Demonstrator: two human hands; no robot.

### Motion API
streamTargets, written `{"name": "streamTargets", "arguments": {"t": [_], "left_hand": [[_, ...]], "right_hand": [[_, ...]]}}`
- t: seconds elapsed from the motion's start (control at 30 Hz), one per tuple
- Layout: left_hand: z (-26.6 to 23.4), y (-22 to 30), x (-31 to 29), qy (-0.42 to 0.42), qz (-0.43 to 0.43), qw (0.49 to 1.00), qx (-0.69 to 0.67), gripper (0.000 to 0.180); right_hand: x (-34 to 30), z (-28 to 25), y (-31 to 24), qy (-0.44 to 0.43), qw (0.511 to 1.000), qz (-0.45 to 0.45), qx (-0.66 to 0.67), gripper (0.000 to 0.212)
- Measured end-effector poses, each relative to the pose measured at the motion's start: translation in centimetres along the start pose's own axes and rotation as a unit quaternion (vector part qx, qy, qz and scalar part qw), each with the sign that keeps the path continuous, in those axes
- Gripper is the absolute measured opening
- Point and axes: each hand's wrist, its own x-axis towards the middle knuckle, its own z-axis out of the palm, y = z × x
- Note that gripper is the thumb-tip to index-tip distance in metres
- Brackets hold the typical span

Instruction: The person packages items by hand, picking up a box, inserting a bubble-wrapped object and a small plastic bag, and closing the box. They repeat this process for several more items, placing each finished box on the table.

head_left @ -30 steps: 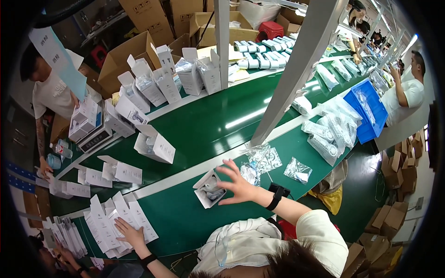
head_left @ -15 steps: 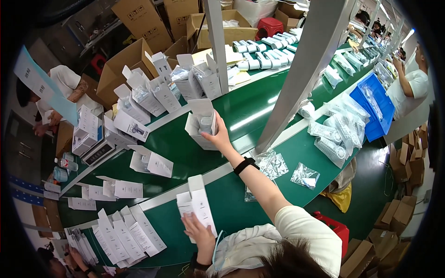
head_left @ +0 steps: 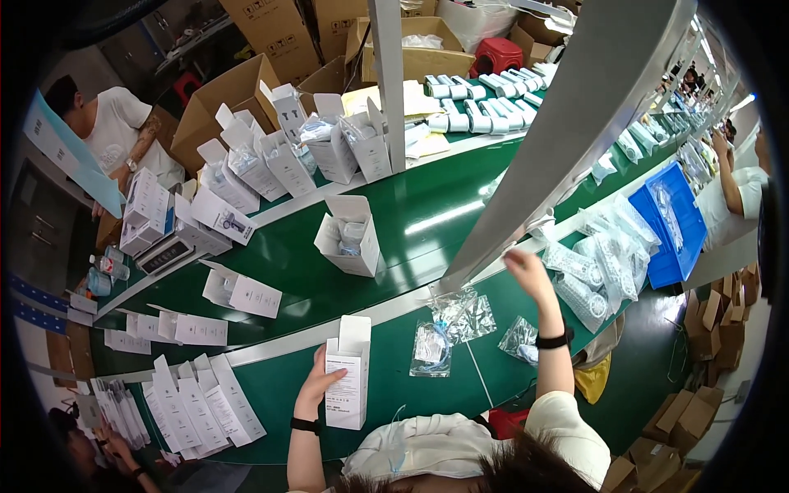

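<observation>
My left hand (head_left: 315, 384) grips an upright white carton (head_left: 348, 386) by its left side, with the thumb across the printed front. The carton's tall flap stands up. My right hand (head_left: 528, 273) is raised by the grey post, just left of the bubble-wrapped packages (head_left: 588, 283). Its fingers are loosely bent and apart, with nothing visible in them. An open white box (head_left: 359, 251) with clear-wrapped contents stands on the green belt, away from both hands. Between my arms lie a clear bag with a coiled cable (head_left: 431, 349) and other clear bags (head_left: 464, 315).
A slanting grey post (head_left: 567, 140) rises close to my right hand. Flat white cartons (head_left: 205, 407) lean in a row at the left. Several open boxes (head_left: 288, 168) line the belt's far edge. A blue tray (head_left: 678, 218) lies beyond the packages. A co-worker (head_left: 123, 135) is at far left.
My right hand has let go of the open box on the belt and swung right to the packages. My left hand now holds the carton upright; before, it lay against the carton.
</observation>
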Motion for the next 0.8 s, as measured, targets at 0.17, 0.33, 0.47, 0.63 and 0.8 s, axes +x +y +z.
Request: {"name": "streamTargets", "arguments": {"t": [0.17, 0.33, 0.47, 0.63, 0.8], "left_hand": [[3.0, 3.4, -1.5, 0.010, 0.062, 0.995, -0.083, 0.089], [5.3, 9.7, -4.3, 0.059, 0.219, 0.956, -0.184, 0.088], [6.9, 11.7, -3.1, 0.090, 0.317, 0.933, 0.146, 0.079], [9.3, 10.2, -1.8, 0.166, 0.369, 0.873, 0.272, 0.069], [11.4, 8.0, -0.8, 0.152, 0.470, 0.842, 0.216, 0.068]], "right_hand": [[12.6, -2.1, 5.6, 0.165, 0.905, -0.020, -0.392, 0.038], [13.7, -2.3, 3.6, -0.015, 0.919, 0.101, -0.380, 0.034], [11.5, -2.6, 7.0, -0.023, 0.882, 0.000, -0.471, 0.044], [-2.4, -3.1, -2.7, 0.255, 0.942, -0.101, 0.192, 0.059], [-11.3, 4.7, -15.0, 0.299, 0.771, -0.054, 0.560, 0.060]]}}
